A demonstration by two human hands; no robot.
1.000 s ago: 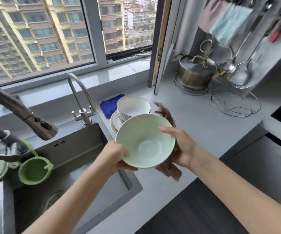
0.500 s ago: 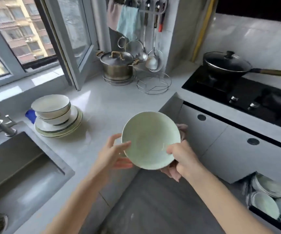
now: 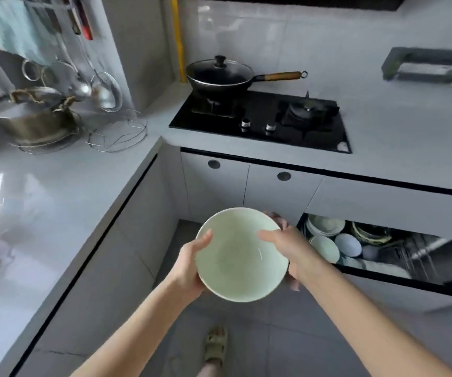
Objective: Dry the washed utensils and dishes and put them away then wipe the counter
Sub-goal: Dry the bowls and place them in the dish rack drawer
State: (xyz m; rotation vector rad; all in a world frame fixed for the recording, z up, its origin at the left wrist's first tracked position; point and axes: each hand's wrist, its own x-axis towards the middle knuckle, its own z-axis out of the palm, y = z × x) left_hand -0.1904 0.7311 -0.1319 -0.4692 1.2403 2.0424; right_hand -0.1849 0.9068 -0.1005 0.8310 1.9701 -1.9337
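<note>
The grey counter (image 3: 42, 191) runs along 9 o'clock, and at 10 o'clock a lidded steel pot (image 3: 29, 118) stands on it, just beside a wire rack (image 3: 118, 133). Low in the middle, over the floor, a pale green bowl (image 3: 239, 257) is held tilted with its inside facing up. The left hand (image 3: 189, 265) has its grip closed on the bowl's 9 o'clock rim, thumb inside. The right hand (image 3: 291, 248) has its grip closed on the 3 o'clock rim, thumb inside, with a pinkish cloth (image 3: 276, 217) bunched behind the bowl. A lidded wok (image 3: 219, 74) sits on the black hob (image 3: 262, 121) at 12 o'clock. At 3 o'clock an open drawer (image 3: 396, 280) holds stacked dishes (image 3: 325, 247).
</note>
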